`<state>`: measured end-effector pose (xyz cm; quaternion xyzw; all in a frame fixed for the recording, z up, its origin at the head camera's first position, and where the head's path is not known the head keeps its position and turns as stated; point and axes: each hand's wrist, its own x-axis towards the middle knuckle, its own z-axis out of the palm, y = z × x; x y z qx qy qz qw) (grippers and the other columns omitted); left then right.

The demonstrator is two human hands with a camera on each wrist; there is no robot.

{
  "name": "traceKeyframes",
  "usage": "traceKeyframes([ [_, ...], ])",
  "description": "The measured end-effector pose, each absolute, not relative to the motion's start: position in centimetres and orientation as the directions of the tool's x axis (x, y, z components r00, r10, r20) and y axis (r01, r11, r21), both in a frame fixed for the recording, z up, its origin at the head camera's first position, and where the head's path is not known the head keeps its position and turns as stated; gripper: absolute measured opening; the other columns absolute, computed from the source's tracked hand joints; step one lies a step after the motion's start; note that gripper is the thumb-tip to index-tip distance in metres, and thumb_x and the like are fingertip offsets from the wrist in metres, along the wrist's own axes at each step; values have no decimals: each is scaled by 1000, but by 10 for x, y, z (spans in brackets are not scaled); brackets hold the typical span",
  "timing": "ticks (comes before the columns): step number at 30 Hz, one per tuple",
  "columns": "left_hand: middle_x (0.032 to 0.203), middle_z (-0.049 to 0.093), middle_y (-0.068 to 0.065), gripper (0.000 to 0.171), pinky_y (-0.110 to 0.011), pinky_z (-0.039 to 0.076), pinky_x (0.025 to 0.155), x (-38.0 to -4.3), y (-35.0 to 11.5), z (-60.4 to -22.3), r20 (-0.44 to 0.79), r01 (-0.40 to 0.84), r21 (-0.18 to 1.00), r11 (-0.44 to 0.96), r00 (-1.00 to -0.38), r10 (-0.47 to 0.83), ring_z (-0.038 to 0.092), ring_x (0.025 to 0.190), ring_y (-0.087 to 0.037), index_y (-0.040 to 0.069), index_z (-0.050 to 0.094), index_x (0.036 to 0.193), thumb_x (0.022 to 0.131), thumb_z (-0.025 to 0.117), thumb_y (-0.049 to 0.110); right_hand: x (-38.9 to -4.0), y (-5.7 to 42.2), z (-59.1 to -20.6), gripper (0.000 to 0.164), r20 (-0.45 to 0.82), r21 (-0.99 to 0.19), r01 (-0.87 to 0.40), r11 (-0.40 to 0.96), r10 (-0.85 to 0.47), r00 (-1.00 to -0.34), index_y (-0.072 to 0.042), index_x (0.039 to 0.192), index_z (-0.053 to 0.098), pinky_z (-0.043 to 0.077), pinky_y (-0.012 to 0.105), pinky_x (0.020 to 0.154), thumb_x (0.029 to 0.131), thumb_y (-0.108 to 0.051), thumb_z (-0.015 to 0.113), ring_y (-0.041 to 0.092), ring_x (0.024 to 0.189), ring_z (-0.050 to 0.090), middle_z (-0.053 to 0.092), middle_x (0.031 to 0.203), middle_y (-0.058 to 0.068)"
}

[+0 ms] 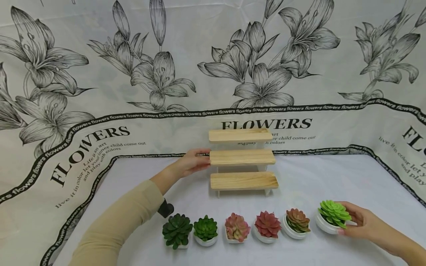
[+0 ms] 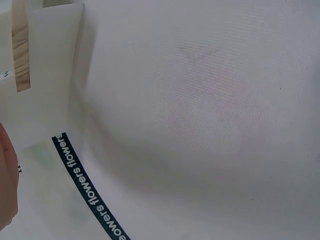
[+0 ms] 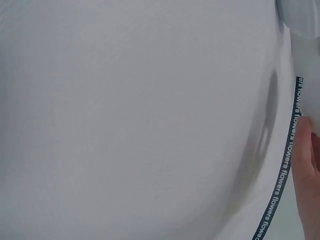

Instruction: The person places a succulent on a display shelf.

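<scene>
My right hand (image 1: 364,223) grips a bright green succulent (image 1: 334,213) in a round white pot at the right end of the row, thumb at the front of the pot and fingers behind. My left hand (image 1: 193,162) is at the left end of a three-tier display stand, its extended fingers touching the end of the middle wooden shelf (image 1: 243,157). Only part of the left hand (image 2: 7,175) shows in the left wrist view, below the stand's pale side panel (image 2: 52,75). In the right wrist view, the right hand (image 3: 306,175) appears at the right edge.
Left of the held pot stand several potted succulents: brownish (image 1: 297,220), red (image 1: 267,224), pink (image 1: 237,227), green (image 1: 205,228) and dark green (image 1: 177,231). A small black object (image 1: 166,208) shows beside the left sleeve. Flower-printed cloth (image 1: 186,133) hangs behind the white table (image 1: 139,173).
</scene>
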<state>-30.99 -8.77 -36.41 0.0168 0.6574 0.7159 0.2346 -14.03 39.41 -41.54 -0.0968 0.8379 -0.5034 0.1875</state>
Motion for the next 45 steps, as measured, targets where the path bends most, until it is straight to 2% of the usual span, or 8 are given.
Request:
traceKeyframes([
  [2,110,54,-15,49,-30,50,91,-310,-87,-364,-283,-312,950,-22,-889,359,60,83,-12,-3,39,138,90,50,-9,-142,393,-410,48,-220,-866,34,498,-320,-921,-36,123,41,52,20,74,90,-7,59,-13,98,47,44,112,-31],
  [5,111,54,-16,49,-29,50,91,-310,-87,-364,-285,-312,950,-17,-889,359,60,83,-12,-2,39,138,91,50,-8,-145,391,-402,54,-221,-817,37,575,-254,-942,-11,137,35,52,21,73,90,-11,61,-8,100,49,46,119,-19],
  [9,110,54,-15,49,-27,52,87,-311,-86,-362,-287,-312,950,-13,-889,356,60,82,-11,-2,39,138,90,51,-9,-149,390,-392,68,-192,-770,18,638,-205,-960,13,137,22,51,19,73,89,-14,63,-11,99,46,44,125,-4],
  [14,111,55,-16,52,-26,54,83,-312,-85,-361,-283,-310,951,-17,-888,362,60,78,-11,-3,38,138,88,51,-12,-155,387,-380,71,-138,-786,-18,618,-203,-969,14,138,19,52,19,73,89,-12,63,-21,95,40,38,120,-17],
  [21,115,55,-20,52,-29,52,87,-312,-87,-362,-264,-293,956,-19,-886,382,60,82,-13,-5,36,138,89,50,-13,-164,376,-358,65,-36,-817,-102,568,-227,-973,12,137,22,54,20,72,88,-3,61,-15,97,47,42,112,-33],
  [26,110,56,-17,52,-29,53,86,-312,-87,-363,-268,-300,954,-26,-884,383,60,80,-13,-5,37,138,88,50,-14,-172,369,-341,57,26,-821,-161,548,-246,-969,-1,137,31,53,19,71,88,1,59,-13,98,49,45,113,-32],
  [32,113,56,-18,52,-30,53,86,-314,-86,-365,-286,-317,948,-28,-888,361,61,81,-14,-3,40,137,88,52,-13,-184,357,-325,66,63,-809,-196,553,-250,-966,11,140,20,50,14,74,88,-1,60,-15,100,47,43,115,-31],
  [45,123,50,-21,51,-30,51,90,-310,-87,-362,-285,-315,949,-21,-885,368,60,82,-13,-3,38,138,89,51,-11,-211,318,-298,65,67,-828,-188,529,-239,-969,8,139,24,47,9,77,89,-6,62,-12,98,51,50,110,-25],
])
